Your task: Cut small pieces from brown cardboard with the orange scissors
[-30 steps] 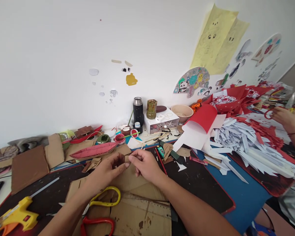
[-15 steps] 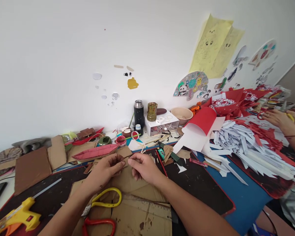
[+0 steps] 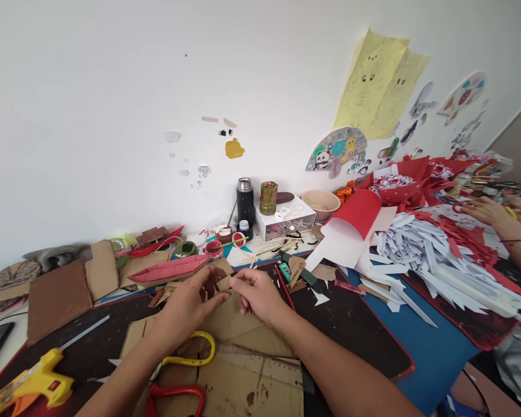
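Observation:
My right hand (image 3: pixel 260 295) is closed in a pinch on a small brown cardboard piece (image 3: pixel 224 283), thumb against forefinger. Just left of it, my left hand (image 3: pixel 195 298) has its thumb and fingers apart, its fingertips close to the piece; whether they touch it I cannot tell. Beneath both hands lie sheets of brown cardboard (image 3: pixel 252 376), stained in places. Scissors with one yellow and one red handle (image 3: pixel 178 392) rest on the cardboard, partly under my left forearm.
A yellow glue gun (image 3: pixel 47 379) lies at the lower left. Behind the hands are a pink boat-shaped piece (image 3: pixel 169 269), a black flask (image 3: pixel 245 202) and a white box (image 3: pixel 286 217). White paper strips (image 3: pixel 429 260) are heaped at right, near another person's hands (image 3: pixel 490 211).
My left thumb has parted from its fingers, and the two hands are slightly farther apart. The small cardboard piece shows more plainly now, at my right fingertips.

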Demonstrator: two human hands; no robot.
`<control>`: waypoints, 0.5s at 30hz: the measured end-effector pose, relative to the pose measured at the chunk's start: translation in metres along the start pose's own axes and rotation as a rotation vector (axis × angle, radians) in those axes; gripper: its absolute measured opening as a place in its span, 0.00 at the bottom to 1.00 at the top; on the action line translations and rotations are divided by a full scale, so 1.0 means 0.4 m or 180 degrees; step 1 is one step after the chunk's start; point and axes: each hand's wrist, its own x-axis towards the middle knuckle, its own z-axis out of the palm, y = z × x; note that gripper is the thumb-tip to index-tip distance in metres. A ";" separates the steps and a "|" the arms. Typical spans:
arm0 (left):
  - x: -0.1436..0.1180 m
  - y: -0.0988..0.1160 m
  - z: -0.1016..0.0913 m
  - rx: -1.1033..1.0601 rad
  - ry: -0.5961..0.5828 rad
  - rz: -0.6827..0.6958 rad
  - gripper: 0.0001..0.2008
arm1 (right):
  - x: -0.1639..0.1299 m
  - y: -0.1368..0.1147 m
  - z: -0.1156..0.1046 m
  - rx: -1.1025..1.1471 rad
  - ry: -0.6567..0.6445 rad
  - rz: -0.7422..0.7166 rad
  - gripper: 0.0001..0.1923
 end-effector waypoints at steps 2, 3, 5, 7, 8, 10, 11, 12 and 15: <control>-0.002 0.006 0.000 0.0254 0.0055 0.0098 0.14 | 0.000 -0.001 0.000 -0.0028 -0.0004 0.0012 0.21; -0.003 0.006 -0.001 0.0338 0.0076 0.0151 0.13 | 0.000 -0.001 0.000 -0.0038 -0.0005 0.0018 0.20; -0.004 0.002 -0.001 0.0460 0.0110 0.0254 0.13 | 0.000 -0.001 0.000 -0.0034 -0.0017 0.0031 0.20; -0.004 -0.008 -0.002 0.0515 0.0141 0.0356 0.13 | -0.002 -0.002 0.000 0.0006 -0.0047 0.0047 0.20; -0.004 -0.014 -0.002 0.0528 0.0153 0.0395 0.13 | -0.003 -0.004 0.000 0.0030 -0.0070 0.0060 0.20; -0.003 -0.028 -0.003 0.0531 0.0150 0.0432 0.13 | -0.005 -0.007 0.000 0.0068 -0.0105 0.0082 0.21; -0.003 -0.034 -0.004 0.0522 0.0128 0.0434 0.14 | -0.006 -0.009 -0.001 0.0083 -0.0113 0.0092 0.21; -0.003 -0.040 -0.005 0.0513 0.0098 0.0426 0.15 | -0.006 -0.010 -0.001 0.0092 -0.0114 0.0101 0.21; -0.003 -0.049 -0.008 0.0471 0.0006 0.0410 0.17 | -0.004 -0.010 -0.004 0.0079 -0.0092 0.0104 0.22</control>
